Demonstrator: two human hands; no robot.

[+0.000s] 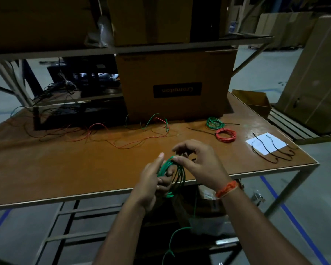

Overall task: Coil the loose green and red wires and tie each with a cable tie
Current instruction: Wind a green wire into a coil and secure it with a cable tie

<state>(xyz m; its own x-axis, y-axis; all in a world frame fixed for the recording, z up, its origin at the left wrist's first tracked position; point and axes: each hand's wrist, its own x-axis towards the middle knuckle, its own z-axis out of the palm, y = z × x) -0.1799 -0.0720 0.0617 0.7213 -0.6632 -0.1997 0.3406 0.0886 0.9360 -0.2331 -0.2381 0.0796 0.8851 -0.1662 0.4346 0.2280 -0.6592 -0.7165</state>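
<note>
Over the table's front edge my left hand [154, 178] grips a partly wound green wire coil [177, 175]. My right hand [199, 161] pinches the coil's top strands. The wire's free tail [173, 240] hangs down below the table. Loose red wires [122, 139] and a loose green wire [151, 119] sprawl across the table's middle and back. A finished green coil [214, 122] and a finished red coil [225, 135] lie at the right, each with a black tie end sticking out. Several black cable ties [269, 150] lie on and beside a white paper [266, 143].
The brown table [65, 169] carries a large cardboard box [177, 83] at the back, under a metal shelf [141, 47] holding more boxes. A tangle of dark cables [55, 88] lies at the back left. An open small carton [254, 102] and a tall box [317, 73] stand right.
</note>
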